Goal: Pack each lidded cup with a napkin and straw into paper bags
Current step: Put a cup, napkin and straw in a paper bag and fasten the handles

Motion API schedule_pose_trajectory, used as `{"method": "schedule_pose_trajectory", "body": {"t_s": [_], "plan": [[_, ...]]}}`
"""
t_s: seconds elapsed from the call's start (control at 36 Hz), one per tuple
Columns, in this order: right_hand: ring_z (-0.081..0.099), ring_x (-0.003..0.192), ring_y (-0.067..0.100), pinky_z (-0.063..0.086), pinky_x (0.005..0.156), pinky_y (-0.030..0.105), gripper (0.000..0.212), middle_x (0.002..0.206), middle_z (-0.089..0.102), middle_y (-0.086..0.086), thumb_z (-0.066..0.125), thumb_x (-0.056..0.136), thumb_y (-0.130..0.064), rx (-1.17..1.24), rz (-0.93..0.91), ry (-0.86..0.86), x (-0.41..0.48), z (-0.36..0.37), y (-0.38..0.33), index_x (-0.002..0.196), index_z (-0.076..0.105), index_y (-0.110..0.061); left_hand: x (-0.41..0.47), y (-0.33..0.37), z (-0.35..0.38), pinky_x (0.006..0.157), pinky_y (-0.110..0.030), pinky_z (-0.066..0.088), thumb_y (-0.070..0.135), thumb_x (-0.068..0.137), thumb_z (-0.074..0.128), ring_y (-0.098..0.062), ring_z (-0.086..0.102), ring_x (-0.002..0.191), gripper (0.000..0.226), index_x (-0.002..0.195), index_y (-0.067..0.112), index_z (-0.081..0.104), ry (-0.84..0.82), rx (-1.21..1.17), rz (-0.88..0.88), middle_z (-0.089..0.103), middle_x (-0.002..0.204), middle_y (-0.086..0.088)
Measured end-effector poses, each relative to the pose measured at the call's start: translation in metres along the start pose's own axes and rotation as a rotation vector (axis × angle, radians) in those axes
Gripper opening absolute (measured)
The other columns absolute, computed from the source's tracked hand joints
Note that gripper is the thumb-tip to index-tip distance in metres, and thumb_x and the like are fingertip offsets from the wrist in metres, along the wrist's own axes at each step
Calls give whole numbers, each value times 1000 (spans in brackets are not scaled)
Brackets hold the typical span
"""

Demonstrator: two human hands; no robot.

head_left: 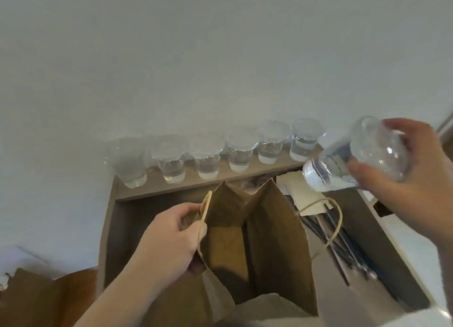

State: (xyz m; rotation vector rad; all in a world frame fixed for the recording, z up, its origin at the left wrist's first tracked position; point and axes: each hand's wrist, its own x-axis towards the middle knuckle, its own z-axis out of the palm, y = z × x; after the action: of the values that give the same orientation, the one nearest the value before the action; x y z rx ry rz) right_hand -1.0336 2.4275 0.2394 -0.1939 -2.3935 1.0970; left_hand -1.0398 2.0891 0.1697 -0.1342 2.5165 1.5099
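Beside paper bag (269,228), lidded cup (338,164) (tilted)

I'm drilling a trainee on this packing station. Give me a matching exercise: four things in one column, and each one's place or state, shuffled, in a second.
Things
1. bag
2. held cup
3. cup row
4. straws

Places or states
A. lying to the right of the bag
B. tilted in the right hand
C. mouth held open by the left hand
D. standing upright on the shelf

Pairs: 1-C; 2-B; 3-D; 4-A
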Motion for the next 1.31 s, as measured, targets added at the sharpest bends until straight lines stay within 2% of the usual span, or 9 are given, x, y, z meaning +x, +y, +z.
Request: {"method": "schedule_pose_trajectory", "body": {"t_s": [0.17,0.28,0.36,0.58,0.72,0.92,1.03,1.17,1.31], "plan": [[57,120,1,44,86,22,99,137,52,-38,65,61,-93,-128,-128,-254,6,-32,-50,149,29,-68,19,18,48,53,-30,61,26,105,56,-23,74,56,16,116,26,67,-115,-29,-13,74,67,3],[54,117,-3,45,85,17,95,136,43,-42,65,59,-97,-326,-196,-539,-6,-6,-53,142,30,-67,21,21,70,58,-35,65,29,106,56,-22,76,60,24,128,30,63,-149,-24,-58,78,85,-4],[56,110,3,51,86,23,84,128,48,-30,69,65,-87,-508,-312,-704,-14,20,-37,136,38,-54,22,16,82,62,-43,67,27,103,57,-25,77,61,25,127,34,61,-187,-24,-80,79,74,-5],[54,111,20,54,92,35,101,130,50,-2,80,76,-67,-880,-392,-1092,-26,80,5,154,28,-28,18,0,91,52,-30,60,30,103,59,-22,76,59,27,128,36,53,-186,-19,-167,79,79,-6],[60,124,37,56,102,50,94,146,49,17,79,91,-43,-1014,-389,-1169,-50,120,17,162,24,-18,10,-4,88,50,-26,59,29,104,54,-19,75,57,24,124,39,45,-163,19,-160,77,86,-5],[56,128,45,48,101,55,103,146,48,24,79,90,-46,-1076,-341,-1247,-51,172,47,164,17,-11,-1,-8,88,51,-31,59,26,97,51,-25,76,57,20,112,32,63,-132,-2,-160,77,71,-3],[58,128,45,49,99,54,79,148,48,25,66,101,-44,-1061,-364,-1183,-58,185,59,160,25,-10,-2,-6,86,52,-33,59,25,96,51,-27,76,57,18,106,30,65,-106,20,-144,76,67,-2],[59,128,37,51,109,53,78,144,53,14,76,94,-47,-786,-318,-1276,-38,136,23,156,41,-16,-1,-1,83,52,-33,58,27,94,54,-31,75,60,17,108,23,62,-131,12,-144,76,69,-10],[62,78,5,53,71,18,28,86,62,-14,56,103,-55,-141,-466,-912,-9,45,-18,87,64,-33,1,-4,77,50,-33,57,13,98,53,-30,72,55,18,101,24,68,-94,46,-145,75,66,-15]]}}
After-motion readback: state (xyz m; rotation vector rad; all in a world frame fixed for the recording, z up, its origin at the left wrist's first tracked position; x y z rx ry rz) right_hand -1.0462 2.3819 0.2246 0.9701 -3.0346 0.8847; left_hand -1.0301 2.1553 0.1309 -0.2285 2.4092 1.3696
